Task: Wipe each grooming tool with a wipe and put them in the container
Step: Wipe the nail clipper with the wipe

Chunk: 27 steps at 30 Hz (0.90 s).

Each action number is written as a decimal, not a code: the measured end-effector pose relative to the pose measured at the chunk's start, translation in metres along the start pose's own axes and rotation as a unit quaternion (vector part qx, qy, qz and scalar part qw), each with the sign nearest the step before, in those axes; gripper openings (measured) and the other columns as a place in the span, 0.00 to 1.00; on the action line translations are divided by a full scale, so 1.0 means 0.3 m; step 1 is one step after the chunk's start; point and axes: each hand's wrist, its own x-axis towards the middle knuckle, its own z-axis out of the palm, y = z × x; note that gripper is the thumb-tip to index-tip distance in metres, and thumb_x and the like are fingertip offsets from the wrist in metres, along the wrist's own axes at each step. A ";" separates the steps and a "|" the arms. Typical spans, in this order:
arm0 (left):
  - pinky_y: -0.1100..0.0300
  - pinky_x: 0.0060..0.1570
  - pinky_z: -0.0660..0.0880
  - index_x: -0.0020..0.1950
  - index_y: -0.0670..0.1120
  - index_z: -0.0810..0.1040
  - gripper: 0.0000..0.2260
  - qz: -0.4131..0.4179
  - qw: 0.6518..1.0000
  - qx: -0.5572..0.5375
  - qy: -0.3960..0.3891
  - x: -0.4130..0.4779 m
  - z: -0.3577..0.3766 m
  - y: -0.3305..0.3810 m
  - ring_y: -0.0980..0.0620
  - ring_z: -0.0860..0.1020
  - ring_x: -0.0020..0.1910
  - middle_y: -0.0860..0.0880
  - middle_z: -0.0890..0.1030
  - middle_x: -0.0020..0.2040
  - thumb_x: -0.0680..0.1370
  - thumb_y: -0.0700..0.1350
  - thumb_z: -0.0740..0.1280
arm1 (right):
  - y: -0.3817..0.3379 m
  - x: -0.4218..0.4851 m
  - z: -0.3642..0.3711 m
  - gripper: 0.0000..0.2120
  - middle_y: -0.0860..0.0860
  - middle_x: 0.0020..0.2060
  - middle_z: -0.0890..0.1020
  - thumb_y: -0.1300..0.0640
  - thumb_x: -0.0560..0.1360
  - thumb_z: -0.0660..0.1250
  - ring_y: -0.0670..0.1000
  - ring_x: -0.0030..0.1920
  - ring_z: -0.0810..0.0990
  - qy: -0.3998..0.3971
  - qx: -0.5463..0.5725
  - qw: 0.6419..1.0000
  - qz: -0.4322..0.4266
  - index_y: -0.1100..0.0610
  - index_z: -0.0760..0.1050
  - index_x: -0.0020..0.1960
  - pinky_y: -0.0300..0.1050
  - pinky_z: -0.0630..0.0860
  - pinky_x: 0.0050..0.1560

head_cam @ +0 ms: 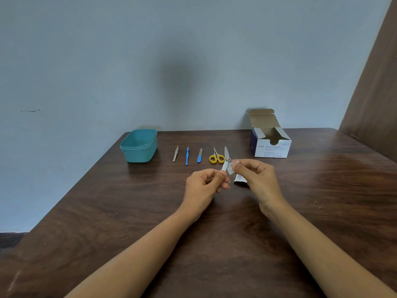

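Where wall (193, 50) meets wooden table (107, 211), a teal container (139, 154) stands.

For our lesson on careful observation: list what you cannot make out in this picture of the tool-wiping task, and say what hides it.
1. Head view: lower end of the nail clipper, covered by the left hand.
2. Head view: much of the torn wrapper, behind the right hand holding the wipe.
3. Head view: what the swab box holds, behind its front wall; its fine print, too small.
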 end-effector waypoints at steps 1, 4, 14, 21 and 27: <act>0.68 0.37 0.74 0.44 0.43 0.84 0.11 0.002 1.000 0.003 -0.003 0.000 0.000 0.000 0.61 0.77 0.33 0.48 0.84 0.36 0.79 0.48 0.66 | 0.001 0.000 0.000 0.04 0.46 0.40 0.86 0.62 0.73 0.71 0.38 0.41 0.82 0.000 -0.001 1.000 -0.004 0.55 0.83 0.45 0.26 0.73 0.38; 0.68 0.37 0.74 0.44 0.44 0.84 0.11 0.004 1.000 0.007 -0.010 0.000 -0.001 0.001 0.61 0.77 0.33 0.48 0.84 0.36 0.79 0.48 0.66 | 0.002 0.000 -0.003 0.04 0.46 0.39 0.85 0.61 0.72 0.71 0.37 0.39 0.82 0.007 0.002 1.000 -0.007 0.56 0.81 0.47 0.25 0.73 0.36; 0.69 0.37 0.73 0.43 0.43 0.84 0.11 0.015 1.000 0.016 -0.013 -0.004 0.000 0.005 0.62 0.77 0.32 0.49 0.83 0.35 0.79 0.47 0.66 | 0.009 -0.002 0.003 0.03 0.48 0.39 0.85 0.60 0.72 0.71 0.37 0.37 0.80 -0.035 -0.025 0.999 0.018 0.54 0.80 0.44 0.27 0.72 0.33; 0.70 0.36 0.73 0.42 0.42 0.84 0.11 0.021 1.000 0.014 0.000 -0.005 0.003 0.006 0.62 0.77 0.33 0.49 0.83 0.34 0.79 0.46 0.66 | 0.012 0.005 0.001 0.01 0.43 0.35 0.83 0.59 0.74 0.70 0.38 0.35 0.77 -0.024 0.021 0.998 0.045 0.54 0.80 0.44 0.36 0.68 0.36; 0.69 0.36 0.73 0.43 0.42 0.84 0.11 0.020 1.000 0.011 0.009 -0.006 0.003 0.003 0.62 0.77 0.32 0.50 0.83 0.33 0.79 0.46 0.66 | 0.011 0.001 -0.003 0.01 0.44 0.33 0.83 0.62 0.75 0.68 0.36 0.32 0.77 -0.024 0.006 1.000 0.015 0.57 0.78 0.46 0.32 0.71 0.32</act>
